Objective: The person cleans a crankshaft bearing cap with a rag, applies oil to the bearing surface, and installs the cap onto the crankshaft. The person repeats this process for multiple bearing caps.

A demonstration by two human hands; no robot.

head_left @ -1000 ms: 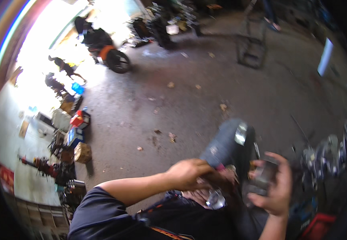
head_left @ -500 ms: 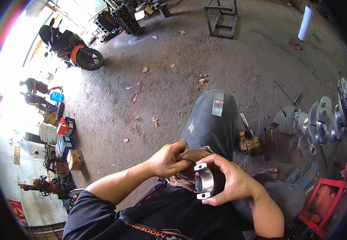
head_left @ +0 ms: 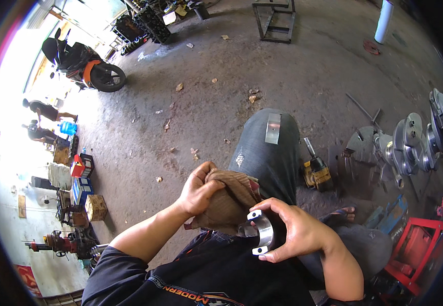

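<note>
My left hand [head_left: 197, 192] is closed on a bunched brown cloth [head_left: 227, 200] that hangs over my lap. Between the thumb and fingers of my right hand [head_left: 303, 229] is a metal bearing cap [head_left: 266, 233], a shiny half ring with a bolt hole in each end face. The cap's open side faces the cloth, whose lower edge is close to it; whether they touch I cannot tell. A thin curved bearing shell [head_left: 273, 128] with a small hole rests on my raised knee, apart from both hands.
Right of my knee stand a yellow-and-black power tool [head_left: 317, 173] and a large crankshaft [head_left: 409, 145]. A red metal frame [head_left: 418, 250] is at lower right. A motorcycle [head_left: 86, 66], boxes [head_left: 96, 207] and two people are at left; a metal stand [head_left: 274, 25] is far ahead.
My left hand has moved up and left with the cloth, drawing it away from the cap and spreading it. My right hand still holds the cap in nearly the same place.
</note>
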